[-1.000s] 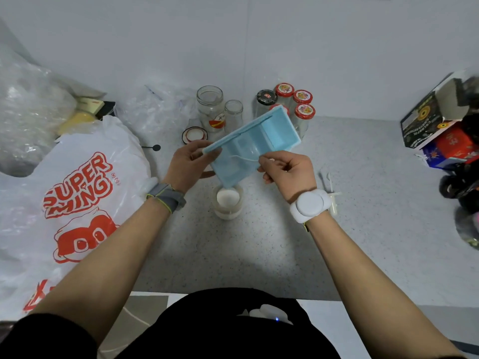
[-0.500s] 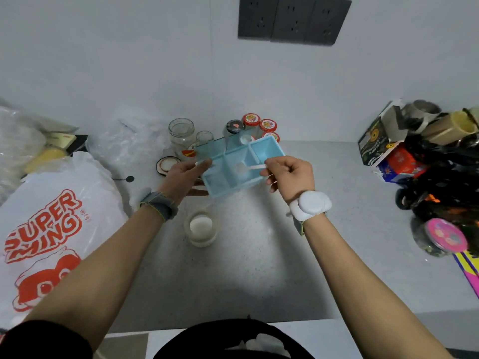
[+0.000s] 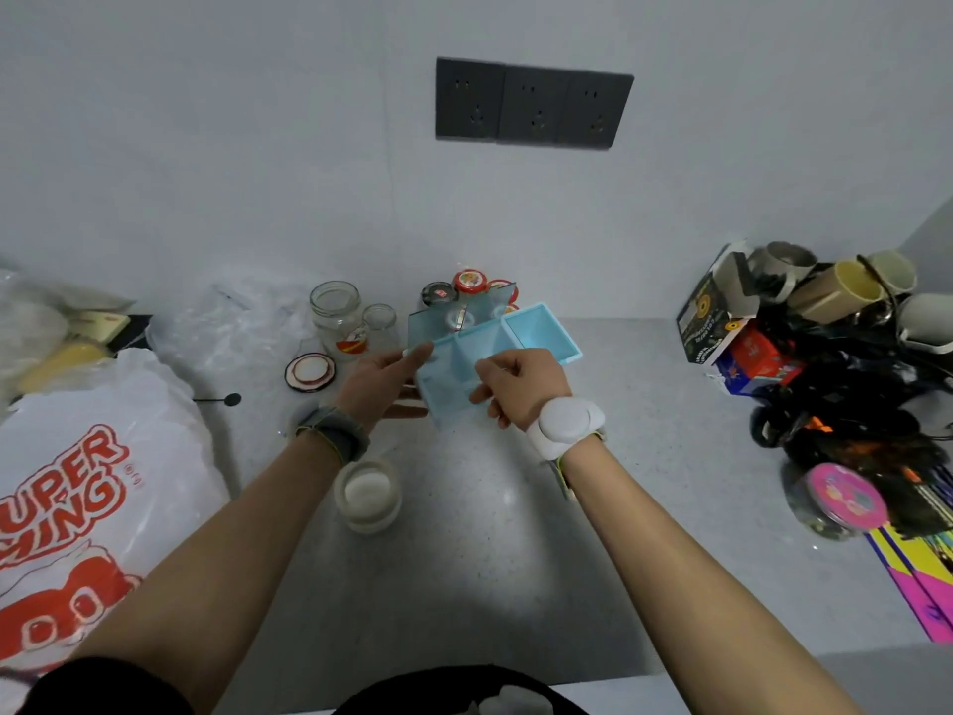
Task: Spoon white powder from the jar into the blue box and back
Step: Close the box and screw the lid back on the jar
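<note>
1. Your left hand [image 3: 379, 381] grips the near left end of the light blue plastic compartment box [image 3: 485, 353], thumb on top of the rim and fingers curled underneath. The box is up off the grey speckled counter [image 3: 515, 534], roughly level, its clear hinged lid [image 3: 464, 307] standing open at the back.
2. Your right hand [image 3: 518, 387] sits at the box's near edge with its fingers curled inward. Whether they pinch a spoon or only the box wall cannot be told; no spoon shows.
3. The small glass jar of white powder [image 3: 367, 495] stands open on the counter, nearer to you than the box and just right of your left forearm. The powder inside looks about level.
4. Judgement: a transfer between box and jar is in hand; the direction is unclear.
5. To do it well, bring the box down close over or beside the jar mouth before moving any powder, so the carry is short.
6. Keep the box level with the left hand; a tilt toward you would spill powder from the compartments.
7. Work away from the empty clear jars [image 3: 338, 314] and the red-lidded jars [image 3: 470, 281] behind; the open lid is near them.
</note>
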The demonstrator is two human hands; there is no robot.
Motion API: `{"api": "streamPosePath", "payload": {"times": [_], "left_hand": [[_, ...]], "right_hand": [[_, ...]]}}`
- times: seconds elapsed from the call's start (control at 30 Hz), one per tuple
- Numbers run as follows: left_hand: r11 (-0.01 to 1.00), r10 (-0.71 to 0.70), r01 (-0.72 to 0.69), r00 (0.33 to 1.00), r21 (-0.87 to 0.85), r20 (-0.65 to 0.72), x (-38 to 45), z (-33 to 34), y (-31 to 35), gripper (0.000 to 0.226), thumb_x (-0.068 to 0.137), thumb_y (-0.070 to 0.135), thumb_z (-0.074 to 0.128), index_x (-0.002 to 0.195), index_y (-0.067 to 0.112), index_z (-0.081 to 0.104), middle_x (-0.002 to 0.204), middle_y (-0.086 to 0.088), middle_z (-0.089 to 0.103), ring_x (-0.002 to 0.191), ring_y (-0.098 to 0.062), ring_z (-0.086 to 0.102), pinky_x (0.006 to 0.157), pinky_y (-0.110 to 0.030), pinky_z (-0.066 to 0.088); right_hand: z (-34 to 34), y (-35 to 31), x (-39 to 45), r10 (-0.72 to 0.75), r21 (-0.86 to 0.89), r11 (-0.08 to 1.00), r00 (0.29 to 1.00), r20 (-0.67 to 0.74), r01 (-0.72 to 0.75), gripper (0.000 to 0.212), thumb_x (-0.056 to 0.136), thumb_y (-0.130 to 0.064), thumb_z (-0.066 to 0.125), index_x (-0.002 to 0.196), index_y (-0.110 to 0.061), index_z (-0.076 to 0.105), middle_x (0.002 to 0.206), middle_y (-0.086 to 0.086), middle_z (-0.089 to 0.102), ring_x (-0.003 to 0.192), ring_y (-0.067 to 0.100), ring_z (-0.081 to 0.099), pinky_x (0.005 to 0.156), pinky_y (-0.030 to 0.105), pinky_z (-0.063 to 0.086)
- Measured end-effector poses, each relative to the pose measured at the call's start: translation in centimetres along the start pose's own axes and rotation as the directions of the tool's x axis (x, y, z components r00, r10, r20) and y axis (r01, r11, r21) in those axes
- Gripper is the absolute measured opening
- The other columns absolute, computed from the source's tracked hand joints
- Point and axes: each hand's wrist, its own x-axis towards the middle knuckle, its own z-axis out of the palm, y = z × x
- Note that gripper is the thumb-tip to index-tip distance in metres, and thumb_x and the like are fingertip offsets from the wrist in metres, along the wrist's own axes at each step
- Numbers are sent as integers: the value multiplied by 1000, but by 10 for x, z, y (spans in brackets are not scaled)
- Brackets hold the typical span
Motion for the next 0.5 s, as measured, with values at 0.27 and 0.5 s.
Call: {"api": "streamPosePath", "payload": {"times": [0.27, 0.5], "left_hand": [[1000, -21, 23, 997, -17, 73, 10, -9, 10, 33, 89, 44, 60, 102, 15, 69, 93, -11, 75, 85, -28, 72, 67, -38, 58], [999, -40, 38, 992, 21, 118, 7, -15, 8, 79, 51, 69, 76, 106, 13, 71, 98, -14, 74, 86, -30, 72, 69, -38, 59]], "right_hand": [[-28, 10, 12, -420, -434, 842, 895, -153, 321, 35, 81, -31, 68, 113, -19, 63, 95, -2, 63, 83, 12, 57, 87, 28, 48], [-36, 21, 17, -580, -626, 558, 796, 175, 545, 127, 52, -60, 76, 150, -27, 3, 156, 4, 10, 144, 27, 13, 116, 41, 21]]}}
